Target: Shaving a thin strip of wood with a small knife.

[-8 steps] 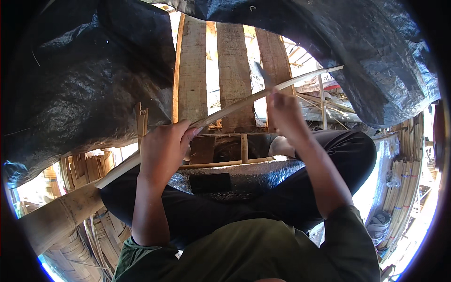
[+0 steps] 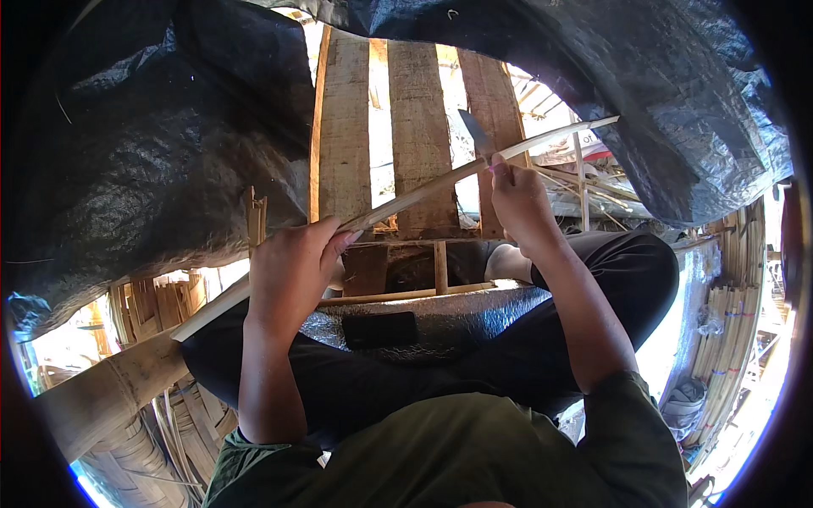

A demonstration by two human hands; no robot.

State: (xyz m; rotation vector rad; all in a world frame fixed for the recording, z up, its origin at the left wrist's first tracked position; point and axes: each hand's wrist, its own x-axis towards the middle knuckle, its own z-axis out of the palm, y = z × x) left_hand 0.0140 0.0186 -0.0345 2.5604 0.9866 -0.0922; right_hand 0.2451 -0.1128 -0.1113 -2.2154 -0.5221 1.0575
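A long pale bamboo strip (image 2: 415, 197) runs slantwise across my lap, from low on the left to high on the right. My left hand (image 2: 292, 267) is closed around it, thumb along its upper side. In my right hand (image 2: 518, 199) is a knife (image 2: 477, 134), its broad blade pointing up and away. The blade crosses the strip near the strip's right part; the fist covers the handle. The strip's lower left end rests by a thick bamboo pole (image 2: 118, 381).
Wooden slats (image 2: 343, 127) stand ahead with bright gaps between them. Dark plastic sheeting (image 2: 161, 144) hangs at the left and over the top right. Bundled bamboo strips (image 2: 724, 356) lie at the right. A black flat object (image 2: 379, 330) lies on a silvery sheet between my legs.
My right hand, blurred before, is now sharp and has shifted slightly to the right with the knife. The left hand and the strip have hardly moved.
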